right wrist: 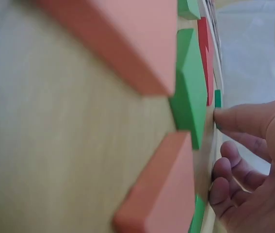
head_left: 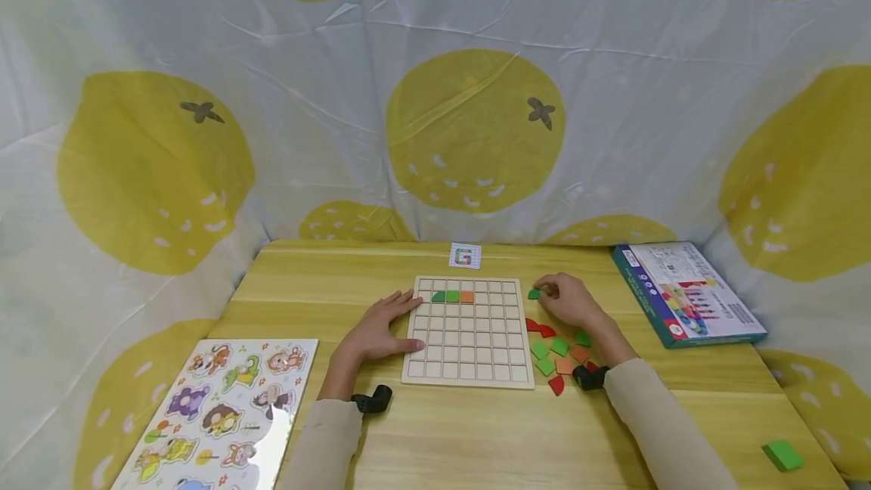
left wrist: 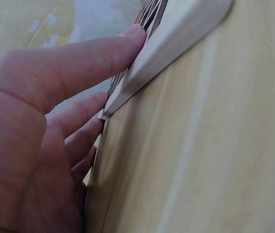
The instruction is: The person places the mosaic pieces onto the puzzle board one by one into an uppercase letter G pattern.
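A light wooden grid board [head_left: 469,384] lies flat on the table. In its second row sit a dark green quarter-round piece [head_left: 438,297], a light green square [head_left: 453,296] and an orange square [head_left: 467,297]. My left hand [head_left: 376,330] is spread along the board's left side, thumb and fingertips touching its edge; the left wrist view shows the thumb [left wrist: 98,60] on the rim. Just off the board's upper right side, my right hand [head_left: 563,299] pinches a dark green quarter-round piece [head_left: 534,294] between thumb and forefinger, its other fingers curled.
Loose red, green and orange pieces [head_left: 563,366] lie between the board and my right forearm. A small pattern card [head_left: 466,255] is behind the board. A flat box [head_left: 689,293] lies at right, an animal puzzle [head_left: 224,407] at left, and a green block [head_left: 782,455] near the right corner.
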Available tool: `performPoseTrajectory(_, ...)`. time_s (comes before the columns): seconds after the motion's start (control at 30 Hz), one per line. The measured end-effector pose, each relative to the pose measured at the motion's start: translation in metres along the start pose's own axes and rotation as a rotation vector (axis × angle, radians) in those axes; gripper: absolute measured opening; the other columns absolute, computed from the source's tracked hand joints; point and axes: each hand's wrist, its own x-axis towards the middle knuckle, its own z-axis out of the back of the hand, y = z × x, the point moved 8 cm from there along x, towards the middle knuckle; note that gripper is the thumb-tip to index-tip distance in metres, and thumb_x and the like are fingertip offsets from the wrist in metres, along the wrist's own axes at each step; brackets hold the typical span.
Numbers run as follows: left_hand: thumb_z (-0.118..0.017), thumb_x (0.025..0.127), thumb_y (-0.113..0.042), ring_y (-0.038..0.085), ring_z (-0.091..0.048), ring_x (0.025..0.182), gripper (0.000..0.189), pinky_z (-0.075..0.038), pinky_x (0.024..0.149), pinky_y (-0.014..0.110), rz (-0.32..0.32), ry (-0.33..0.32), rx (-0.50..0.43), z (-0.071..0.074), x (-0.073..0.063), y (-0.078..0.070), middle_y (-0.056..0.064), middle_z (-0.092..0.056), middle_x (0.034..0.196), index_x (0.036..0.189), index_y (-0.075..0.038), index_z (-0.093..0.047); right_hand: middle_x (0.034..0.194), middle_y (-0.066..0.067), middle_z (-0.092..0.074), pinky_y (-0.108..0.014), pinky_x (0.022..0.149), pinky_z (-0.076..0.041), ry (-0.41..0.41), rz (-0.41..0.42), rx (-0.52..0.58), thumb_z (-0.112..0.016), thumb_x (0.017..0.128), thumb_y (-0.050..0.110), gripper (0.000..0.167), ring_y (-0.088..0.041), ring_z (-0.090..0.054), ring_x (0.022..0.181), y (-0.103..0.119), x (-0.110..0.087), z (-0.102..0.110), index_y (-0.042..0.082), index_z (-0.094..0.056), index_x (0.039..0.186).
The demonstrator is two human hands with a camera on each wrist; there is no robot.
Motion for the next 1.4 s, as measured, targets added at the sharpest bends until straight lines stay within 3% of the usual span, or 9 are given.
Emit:
performPoseTrajectory(0.27, -0.08, 0.083, -0.053, 0.034, -0.017, 0.16, 0.089, -0.015, 0.128, 0.063, 0.008, -0.012, 0.005, 0.002, 0.0, 0.003, 0.002, -0.029, 0.17, 0.158, -0.024, -0.044, 0.106, -0.011, -0.065, -0.04, 0.086, -0.051, 0.007, -0.056, 0.038, -0.079, 0.091, 0.027, 0.027, -0.025, -0.056, 0.093, -0.01, -0.006, 0.005, 0.008, -0.075, 0.111)
performPoseTrajectory(0.47, -0.08, 0.083, -0.053, 0.034, -0.017, 0.16, 0.089, -0.015, 0.128, 0.062, 0.009, -0.009, 0.007, 0.002, 0.001, 0.005, 0.001, -0.029, 0.17, 0.158, -0.025, -0.044, 0.109, -0.012, -0.067, -0.04, 0.086, -0.052, 0.04, 0.003, 0.035, -0.074, 0.095, 0.019, 0.032, -0.025, -0.057, 0.094, -0.004, -0.007, 0.003, 0.009, -0.073, 0.125)
performPoseTrajectory(0.6, -0.08, 0.083, -0.053, 0.033, -0.017, 0.16, 0.088, -0.014, 0.129, 0.06, 0.004, -0.007, 0.006, 0.001, 0.002, 0.004, 0.001, -0.029, 0.17, 0.158, -0.025, -0.044, 0.104, -0.01, -0.068, -0.037, 0.082, -0.05, 0.047, 0.022, 0.026, -0.074, 0.094, 0.017, 0.029, -0.023, -0.056, 0.09, -0.001, -0.006, 0.002, 0.01, -0.076, 0.122)
performPoseTrajectory(0.87, -0.08, 0.083, -0.052, 0.033, -0.017, 0.16, 0.089, -0.015, 0.129, 0.06, -0.001, 0.005, 0.02, -0.002, 0.004, 0.003, 0.002, -0.028, 0.171, 0.159, -0.025, -0.043, 0.096, -0.006, -0.065, -0.034, 0.08, -0.049, 0.019, -0.002, 0.029, -0.077, 0.092, 0.021, 0.022, -0.021, -0.055, 0.087, -0.005, -0.009, 0.001, 0.009, -0.078, 0.111)
performPoseTrajectory(1.4, -0.08, 0.083, -0.052, 0.035, -0.017, 0.16, 0.09, -0.015, 0.128, 0.063, -0.004, -0.004, 0.019, -0.001, 0.001, 0.005, 0.004, -0.028, 0.171, 0.159, -0.023, -0.042, 0.093, -0.006, -0.064, -0.03, 0.069, -0.048, -0.058, -0.034, 0.05, -0.081, 0.09, 0.027, 0.025, -0.021, -0.054, 0.081, 0.002, -0.019, 0.009, 0.011, -0.08, 0.108)
